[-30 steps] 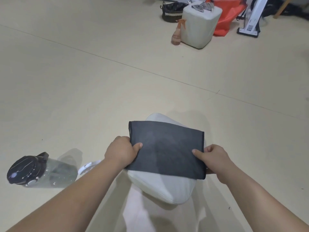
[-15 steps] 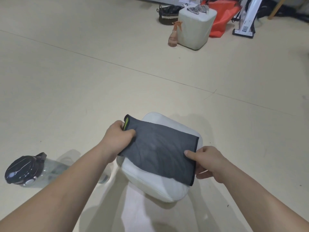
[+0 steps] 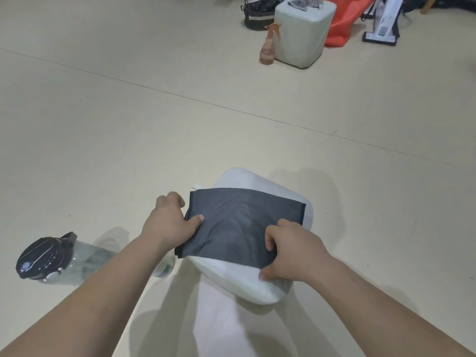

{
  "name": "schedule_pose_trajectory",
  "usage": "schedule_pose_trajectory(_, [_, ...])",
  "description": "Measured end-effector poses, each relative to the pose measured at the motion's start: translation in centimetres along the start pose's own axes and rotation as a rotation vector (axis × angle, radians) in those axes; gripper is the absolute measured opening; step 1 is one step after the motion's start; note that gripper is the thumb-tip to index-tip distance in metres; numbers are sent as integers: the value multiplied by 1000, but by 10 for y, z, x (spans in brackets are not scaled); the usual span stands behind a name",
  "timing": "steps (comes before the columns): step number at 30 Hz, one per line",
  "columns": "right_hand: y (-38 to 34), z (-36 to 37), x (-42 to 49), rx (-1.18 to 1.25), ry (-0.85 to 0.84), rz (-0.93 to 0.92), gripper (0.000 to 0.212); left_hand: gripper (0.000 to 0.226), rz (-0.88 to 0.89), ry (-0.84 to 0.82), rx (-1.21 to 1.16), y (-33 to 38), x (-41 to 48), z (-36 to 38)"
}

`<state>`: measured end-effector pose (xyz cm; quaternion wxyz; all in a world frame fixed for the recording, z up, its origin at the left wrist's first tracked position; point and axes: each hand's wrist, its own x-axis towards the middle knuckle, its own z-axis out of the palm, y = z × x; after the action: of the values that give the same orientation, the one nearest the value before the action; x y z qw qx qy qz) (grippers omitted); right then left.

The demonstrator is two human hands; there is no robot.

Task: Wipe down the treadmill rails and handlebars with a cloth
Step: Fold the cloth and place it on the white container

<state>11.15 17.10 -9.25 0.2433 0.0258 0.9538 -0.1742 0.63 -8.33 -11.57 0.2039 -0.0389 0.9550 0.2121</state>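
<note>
From the head camera I see 1 dark grey cloth (image 3: 242,228) lying across the top of a white cushioned stool (image 3: 257,282), held between both hands. My left hand (image 3: 167,225) pinches the cloth's left edge, thumb pressed on top of the fabric and the other fingers curled under or behind it. My right hand (image 3: 291,253) sits on the cloth's near right part, fingers bent and gathering the fabric into a loose fold, the thumb low against the stool's front edge. The cloth is creased between the 2 hands; its far right corner lies flat on the stool, free of either hand.

On the beige floor (image 3: 128,112) to the left, near my left forearm, a clear water bottle with a black lid (image 3: 46,258) lies on its side. Far ahead stand a second white stool (image 3: 304,32), an orange-tinted spray bottle (image 3: 268,47) just beside it, a dark basket (image 3: 257,14) and something red-orange (image 3: 340,24) behind.
</note>
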Motion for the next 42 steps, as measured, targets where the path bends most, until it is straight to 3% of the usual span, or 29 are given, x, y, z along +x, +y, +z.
schedule_pose_trajectory(3, [9, 3, 1, -99, -23, 23, 52, 71, 395, -129, 125, 0, -12, -1])
schedule_pose_trajectory(5, [16, 0, 1, -96, 7, 31, 34, 76, 548, -180, 367, -10, -18, 7])
schedule_pose_trajectory(8, [21, -1, 1, -46, 78, -28, 7, 66, 637, -115, 481, -27, -18, 11])
schedule_pose_trajectory(10, [22, -3, 1, 85, 147, -75, 14, 55, 680, -154, 330, -32, -17, 1])
schedule_pose_trajectory(13, [19, -23, 4, 395, 223, -24, 21, 41, 634, -84, 27, -32, -13, -21])
schedule_pose_trajectory(16, [12, -46, 6, 696, 264, 49, 18, 23, 357, -97, -441, -11, -24, -53])
schedule_pose_trajectory(18, [6, -57, 5, 968, 263, 98, 19, 26, 272, -42, -699, 0, -29, -73])
schedule_pose_trajectory(22, [5, -61, 8, 1377, 68, 166, 14, 11, 134, 11, -1032, 15, -28, -85])
schedule_pose_trajectory(23, [8, -58, 11, 1405, 5, 202, 24, 11, 77, -12, -1066, 16, -25, -80])
schedule_pose_trajectory(24, [11, -55, 14, 1408, -41, 243, 30, 12, 29, -43, -1067, 17, -22, -73])
schedule_pose_trajectory(26, [16, -44, 19, 1344, -61, 329, 23, 18, -40, -112, -950, 12, -15, -51])
schedule_pose_trajectory(28, [23, -28, 24, 1206, 0, 415, 16, 25, -107, -124, -736, 0, -7, -24])
schedule_pose_trajectory(31, [28, -10, 25, 1090, 151, 489, 36, 35, -161, -36, -495, -19, 8, 4])
schedule_pose_trajectory(35, [26, -11, 24, 1191, 198, 453, 43, 25, -54, 64, -332, -13, 17, 8])
schedule_pose_trajectory(39, [30, -6, 30, 935, 422, 397, 35, 23, 61, 148, -236, 2, 13, 1])
schedule_pose_trajectory(42, [32, -5, 33, 927, 481, 370, 35, 21, 63, 114, -374, 24, 2, -14])
